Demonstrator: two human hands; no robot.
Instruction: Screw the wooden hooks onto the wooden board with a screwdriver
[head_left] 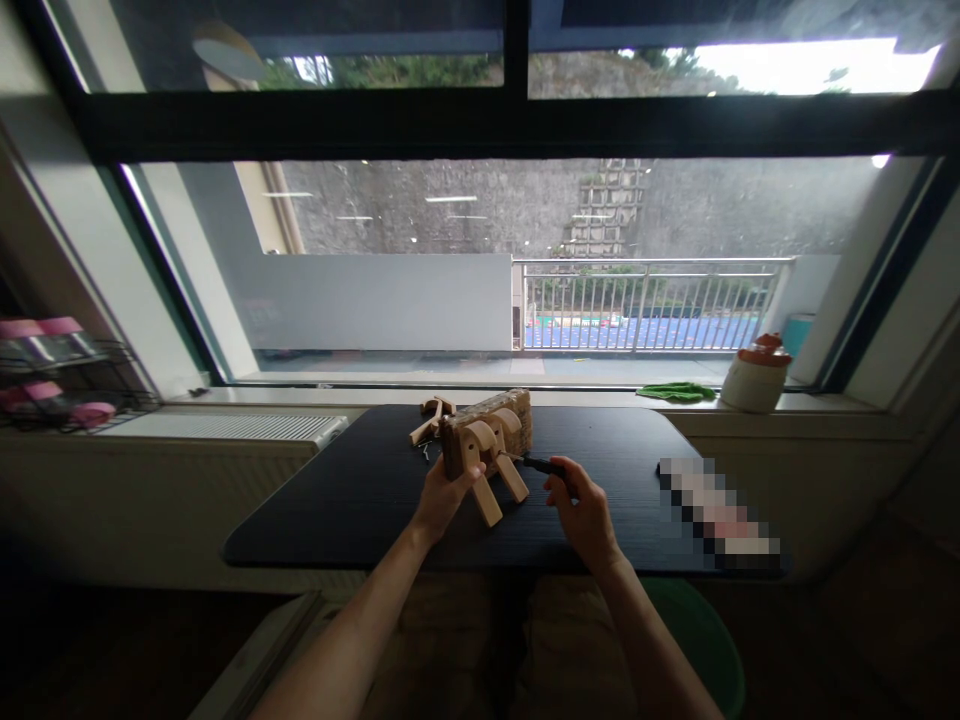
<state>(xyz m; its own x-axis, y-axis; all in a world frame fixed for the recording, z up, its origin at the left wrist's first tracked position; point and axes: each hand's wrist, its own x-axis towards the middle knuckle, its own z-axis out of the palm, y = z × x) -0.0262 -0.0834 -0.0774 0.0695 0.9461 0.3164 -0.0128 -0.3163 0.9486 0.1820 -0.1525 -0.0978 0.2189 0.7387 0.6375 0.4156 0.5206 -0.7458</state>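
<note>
A wooden animal model (486,440) with jointed legs lies on its side on the black table (337,500). My left hand (442,496) grips its near end, fingers closed on the wood. My right hand (579,508) pinches a thin black-handled tool (541,464), its tip pointing left at the model's legs. A loose wooden piece (430,416) lies just behind the model, with small metal parts beside it.
A blurred-out flat object (716,508) lies at the table's right. On the window sill stand a white jar with an orange lid (756,376) and a green cloth (676,392). A wire rack with pink-lidded containers (52,385) is at left.
</note>
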